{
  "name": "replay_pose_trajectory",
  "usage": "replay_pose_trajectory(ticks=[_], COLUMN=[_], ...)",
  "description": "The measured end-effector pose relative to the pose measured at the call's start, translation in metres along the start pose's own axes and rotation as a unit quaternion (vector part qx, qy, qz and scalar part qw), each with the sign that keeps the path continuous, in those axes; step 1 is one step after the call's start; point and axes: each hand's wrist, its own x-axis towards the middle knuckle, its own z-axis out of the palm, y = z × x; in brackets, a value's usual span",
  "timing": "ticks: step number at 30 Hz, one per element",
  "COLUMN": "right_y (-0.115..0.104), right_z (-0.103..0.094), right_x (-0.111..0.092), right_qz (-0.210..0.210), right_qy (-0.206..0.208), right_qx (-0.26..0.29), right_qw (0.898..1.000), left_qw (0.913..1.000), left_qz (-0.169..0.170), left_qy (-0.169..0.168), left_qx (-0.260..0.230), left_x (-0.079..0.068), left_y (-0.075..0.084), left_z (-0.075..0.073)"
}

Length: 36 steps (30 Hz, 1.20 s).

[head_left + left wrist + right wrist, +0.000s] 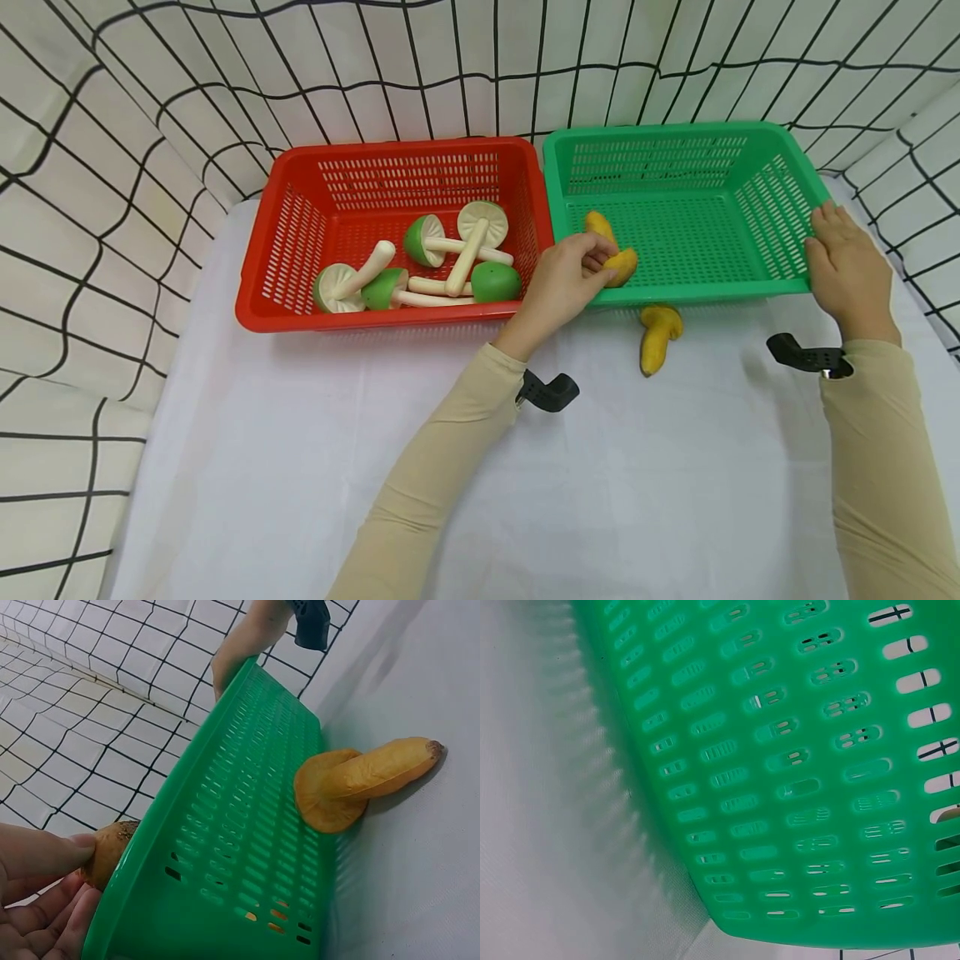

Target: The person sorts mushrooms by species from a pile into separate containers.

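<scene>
My left hand [564,279] pinches a yellow mushroom [622,267] between thumb and fingers, just at the front rim of the green basket [690,291]. Close beside those fingers, another yellow piece [598,223] shows inside the basket, partly covered by the hand. On the table in front of the basket lies a yellow toy mushroom [656,340], its cap toward the basket wall; the left wrist view shows this mushroom [360,784] up close. My right hand [853,271] rests on the basket's right rim with fingers extended. The right wrist view holds mostly the perforated basket wall [727,757].
A red basket [390,321] stands against the green one on the left, with several green-capped, white-stemmed mushrooms [497,283] in it. White cloth [637,500] covers the table. Black wire grid [495,79] over white sheeting rises at the back and both sides.
</scene>
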Motion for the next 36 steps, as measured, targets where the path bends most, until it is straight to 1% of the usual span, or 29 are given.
replay_pose_trajectory(ticks=[3,5,14,26,36], right_y=[0.0002,0.0003,-0.001,-0.0011,-0.0007], right_z=[0.0004,0.0005,0.0,0.0011,0.0007], right_x=[-0.0001,0.0,0.0004,-0.0005,-0.0005], right_qz=[-0.001,-0.002,0.004,0.007,0.006], right_qy=[0.003,0.004,0.003,0.007,0.005], right_qx=[0.002,0.003,-0.002,0.001,0.001], right_qw=[1.0,1.0,1.0,1.0,1.0], left_qw=[0.9997,0.9996,0.9999,0.9998,0.9997], left_qz=[0.012,0.015,0.007,0.001,0.016], left_qy=[-0.006,-0.009,-0.01,-0.009,0.007], left_qx=[0.021,0.024,-0.003,-0.017,-0.018], left_x=[-0.0001,-0.0002,-0.0008,-0.001,-0.0026], left_y=[-0.0009,-0.0013,-0.0028,-0.0046,-0.0045], left_z=[0.001,0.0016,0.0002,0.0001,0.0007])
